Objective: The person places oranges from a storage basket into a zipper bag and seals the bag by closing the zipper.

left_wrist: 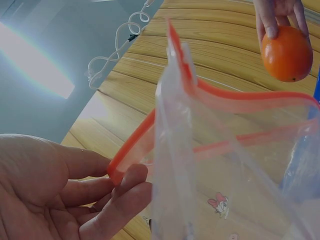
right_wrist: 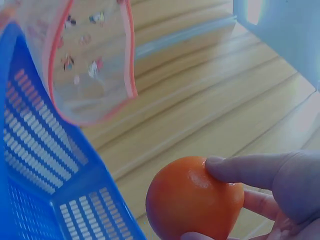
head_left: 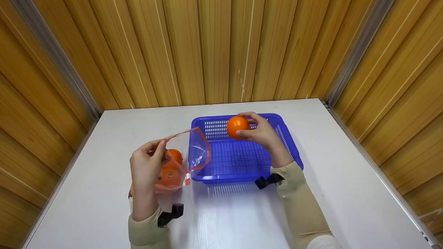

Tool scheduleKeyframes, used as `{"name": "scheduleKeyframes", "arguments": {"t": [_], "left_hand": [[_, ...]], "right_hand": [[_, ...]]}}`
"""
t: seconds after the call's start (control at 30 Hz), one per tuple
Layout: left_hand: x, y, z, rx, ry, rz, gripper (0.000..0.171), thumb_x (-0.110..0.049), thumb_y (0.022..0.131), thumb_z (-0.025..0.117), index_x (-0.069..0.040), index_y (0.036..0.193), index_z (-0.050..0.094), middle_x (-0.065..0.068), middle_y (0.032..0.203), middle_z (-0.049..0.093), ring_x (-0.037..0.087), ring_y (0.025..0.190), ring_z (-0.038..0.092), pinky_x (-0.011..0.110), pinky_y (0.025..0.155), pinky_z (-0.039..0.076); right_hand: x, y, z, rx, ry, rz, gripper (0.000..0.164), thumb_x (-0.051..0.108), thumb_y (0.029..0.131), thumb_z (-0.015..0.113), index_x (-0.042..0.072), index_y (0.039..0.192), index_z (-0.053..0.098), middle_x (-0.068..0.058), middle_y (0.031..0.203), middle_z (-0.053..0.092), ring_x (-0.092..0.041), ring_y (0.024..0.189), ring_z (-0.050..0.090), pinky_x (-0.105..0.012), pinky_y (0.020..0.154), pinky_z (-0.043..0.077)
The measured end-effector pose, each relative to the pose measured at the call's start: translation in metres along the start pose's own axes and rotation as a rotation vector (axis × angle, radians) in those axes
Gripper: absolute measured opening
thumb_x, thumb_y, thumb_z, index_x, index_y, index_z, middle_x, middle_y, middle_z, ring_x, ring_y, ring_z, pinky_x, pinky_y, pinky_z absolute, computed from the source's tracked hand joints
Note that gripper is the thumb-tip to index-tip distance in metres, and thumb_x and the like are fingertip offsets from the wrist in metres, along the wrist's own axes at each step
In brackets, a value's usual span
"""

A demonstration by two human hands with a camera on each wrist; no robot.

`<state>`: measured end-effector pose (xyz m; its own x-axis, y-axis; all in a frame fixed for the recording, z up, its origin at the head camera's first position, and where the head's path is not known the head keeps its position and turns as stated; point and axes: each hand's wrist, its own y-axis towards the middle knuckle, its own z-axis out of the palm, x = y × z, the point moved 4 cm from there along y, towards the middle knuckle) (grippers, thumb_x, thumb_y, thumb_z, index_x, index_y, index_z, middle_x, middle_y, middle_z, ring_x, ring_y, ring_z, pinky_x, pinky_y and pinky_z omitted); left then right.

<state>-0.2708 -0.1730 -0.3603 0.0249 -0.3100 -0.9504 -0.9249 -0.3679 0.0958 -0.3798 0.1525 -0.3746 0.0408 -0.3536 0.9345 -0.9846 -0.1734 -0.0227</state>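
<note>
My left hand (head_left: pixel 147 166) pinches the orange-red rim of a clear zip bag (left_wrist: pixel 235 165) between thumb and fingers. Small cartoon figures are printed on the plastic, and the bag's mouth gapes toward the right. Several persimmons (head_left: pixel 170 177) show through the bag's lower part, partly covered by the left hand. A glossy orange persimmon (head_left: pixel 236 127) is gripped by my right hand (head_left: pixel 263 133), fingers and thumb around its side. That fruit is held above the back of a blue slotted plastic basket (head_left: pixel 225 178). The bag's right edge overlaps the basket's left rim in the head view.
Everything stands on a white table (head_left: pixel 235 221). Wood-patterned panels (head_left: pixel 214 52) enclose it at the back and both sides, with grey metal strips (head_left: pixel 360 52) at the corners. A white cable (left_wrist: pixel 117 45) hangs in the left wrist view.
</note>
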Motion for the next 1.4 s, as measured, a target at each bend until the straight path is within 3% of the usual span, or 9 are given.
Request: {"name": "scheduleKeyframes", "arguments": {"t": [0.4,0.8,0.93,1.1,1.3,1.4], "left_hand": [[-0.001,-0.001,0.0,-0.002,0.005,0.019,0.025,-0.021,0.101,0.067,-0.001,0.114,0.076,0.014,0.085,0.069,0.013,0.066,0.067,0.016,0.064,0.06],[-0.002,-0.002,0.001,-0.011,0.003,0.017,0.024,-0.018,0.101,0.067,0.0,0.113,0.076,0.014,0.085,0.069,0.01,0.064,0.067,0.016,0.063,0.06],[-0.002,-0.002,0.0,-0.013,0.004,0.02,0.023,-0.018,0.101,0.067,0.0,0.113,0.076,0.016,0.085,0.069,0.011,0.064,0.067,0.015,0.063,0.06],[-0.003,-0.002,0.001,-0.015,0.011,0.02,0.024,-0.018,0.101,0.067,0.0,0.114,0.076,0.016,0.087,0.069,0.011,0.066,0.067,0.015,0.064,0.06],[-0.004,-0.002,0.002,-0.005,0.0,0.01,0.025,-0.019,0.101,0.067,-0.001,0.115,0.076,0.017,0.087,0.069,0.013,0.067,0.068,0.015,0.065,0.06],[-0.004,-0.002,0.002,-0.001,0.0,0.002,0.026,-0.021,0.101,0.067,-0.001,0.116,0.075,0.016,0.089,0.069,0.013,0.068,0.069,0.015,0.066,0.06]], "right_hand": [[0.026,-0.029,0.057,0.103,0.057,-0.139,0.059,0.012,0.085,0.083,0.022,0.139,0.062,-0.014,0.141,0.059,-0.037,0.119,0.064,-0.047,0.097,0.06],[0.035,-0.038,0.111,0.192,-0.012,-0.142,0.056,0.013,0.088,0.081,0.026,0.139,0.061,-0.01,0.143,0.058,-0.036,0.122,0.062,-0.052,0.107,0.054],[0.037,-0.041,0.118,0.212,0.002,-0.142,0.058,0.013,0.089,0.081,0.025,0.142,0.058,-0.012,0.147,0.056,-0.037,0.127,0.061,-0.053,0.109,0.053],[0.038,-0.044,0.118,0.218,0.058,-0.169,0.06,0.011,0.091,0.078,0.016,0.146,0.055,-0.019,0.149,0.055,-0.041,0.128,0.062,-0.05,0.104,0.057],[0.04,-0.054,0.115,0.161,0.044,-0.214,0.04,0.014,0.095,0.074,0.008,0.133,0.062,-0.018,0.135,0.064,-0.033,0.119,0.066,-0.045,0.104,0.057],[0.039,-0.063,0.116,0.156,0.018,-0.203,0.025,0.019,0.096,0.073,0.007,0.118,0.067,-0.012,0.117,0.071,-0.025,0.102,0.068,-0.037,0.09,0.062]]}}
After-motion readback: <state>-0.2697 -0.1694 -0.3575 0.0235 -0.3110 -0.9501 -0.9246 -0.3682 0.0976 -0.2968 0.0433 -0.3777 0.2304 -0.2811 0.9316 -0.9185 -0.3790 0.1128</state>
